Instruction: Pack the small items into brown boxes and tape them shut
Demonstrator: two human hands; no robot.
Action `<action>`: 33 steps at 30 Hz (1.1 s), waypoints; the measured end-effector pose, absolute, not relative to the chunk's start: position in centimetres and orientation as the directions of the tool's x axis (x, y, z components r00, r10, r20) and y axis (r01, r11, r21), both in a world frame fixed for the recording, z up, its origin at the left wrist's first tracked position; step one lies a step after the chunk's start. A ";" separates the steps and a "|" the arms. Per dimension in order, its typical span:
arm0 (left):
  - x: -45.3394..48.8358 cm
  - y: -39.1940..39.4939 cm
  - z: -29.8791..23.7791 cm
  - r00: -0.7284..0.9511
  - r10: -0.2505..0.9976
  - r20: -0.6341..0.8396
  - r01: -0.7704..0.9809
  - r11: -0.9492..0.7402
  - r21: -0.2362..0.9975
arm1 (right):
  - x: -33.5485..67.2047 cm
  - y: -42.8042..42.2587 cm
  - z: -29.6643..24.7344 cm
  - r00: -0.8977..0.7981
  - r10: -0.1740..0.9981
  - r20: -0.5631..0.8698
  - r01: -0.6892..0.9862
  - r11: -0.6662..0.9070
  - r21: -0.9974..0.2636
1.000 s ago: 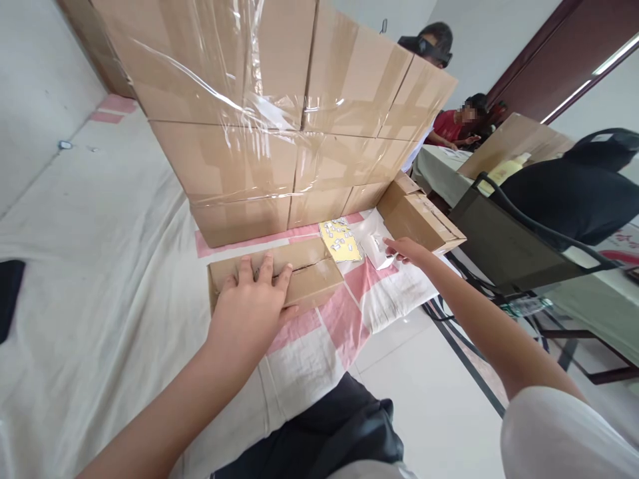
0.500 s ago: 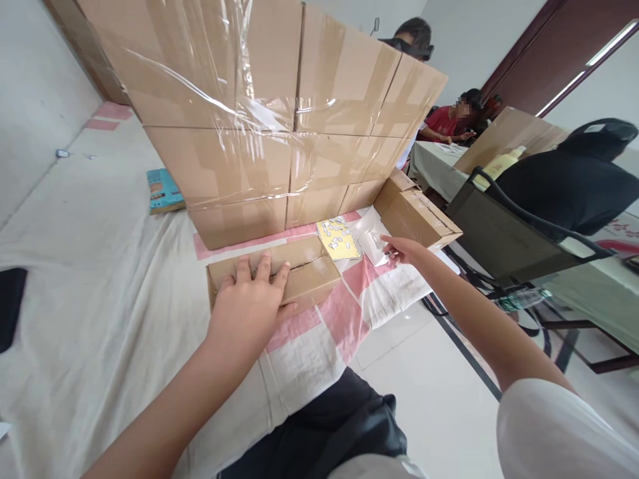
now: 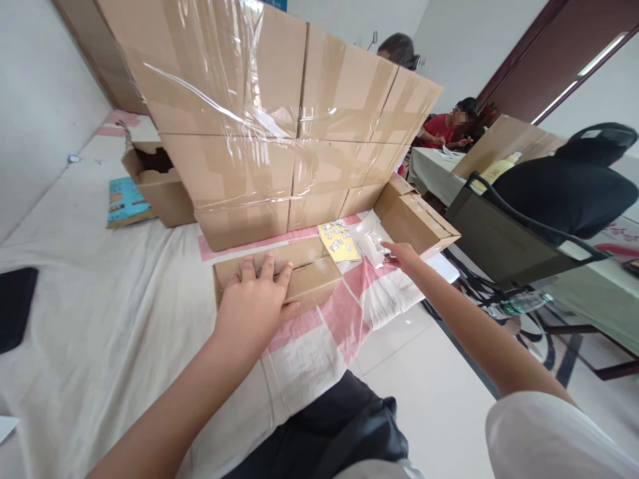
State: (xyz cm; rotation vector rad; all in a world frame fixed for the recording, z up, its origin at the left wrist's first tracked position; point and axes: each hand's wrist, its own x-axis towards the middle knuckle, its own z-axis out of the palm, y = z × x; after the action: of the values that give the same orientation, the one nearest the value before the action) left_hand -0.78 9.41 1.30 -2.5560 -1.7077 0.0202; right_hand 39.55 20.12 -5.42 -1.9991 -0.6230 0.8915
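Observation:
My left hand (image 3: pixel 257 293) lies spread over the top of a long, low cardboard box (image 3: pixel 314 276), the fingers apart and the thumb along its near side. My right hand (image 3: pixel 402 255) reaches to a crumpled white bag or sheet (image 3: pixel 369 236). Its fingers are drawn together at the right part of the white material; what they pinch is too small to make out. Between the long box and the white material lies a flat yellow piece (image 3: pixel 344 246) with several small white bits scattered on it.
A tall wall of taped cardboard boxes (image 3: pixel 244 166) stands behind. Another carton (image 3: pixel 419 219) sits at the right. On the left are an opened box (image 3: pixel 167 193), a blue packet (image 3: pixel 124 199) and a dark flat object (image 3: pixel 14 309). A chair (image 3: pixel 514 246) and other people are farther right.
My right fingertips have shifted slightly, and the white material lies flatter beneath them. My left hand stays on the box. An opened box now shows behind the wall at left, partly over the blue packet.

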 end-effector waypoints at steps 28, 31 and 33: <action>-0.9 9.8 0.9 0.389 0.921 0.036 0.918 -0.384 -0.098 | 38.5 16.0 -7.6 0.544 0.659 -0.520 -0.155 -0.530 -0.834; -1.0 9.9 0.8 0.388 0.921 0.032 0.919 -0.384 -0.095 | 38.7 16.2 -7.6 0.526 0.648 -0.550 -0.169 -0.554 -0.815; -1.1 9.9 0.7 0.391 0.920 0.035 0.918 -0.387 -0.081 | 38.9 16.5 -7.5 0.518 0.639 -0.568 -0.176 -0.570 -0.802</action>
State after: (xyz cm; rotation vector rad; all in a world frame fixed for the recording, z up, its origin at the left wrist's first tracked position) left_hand -1.07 9.94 0.68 -2.5467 -1.6870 0.0238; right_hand 38.91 16.51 -7.47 -1.8738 -0.3822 1.1597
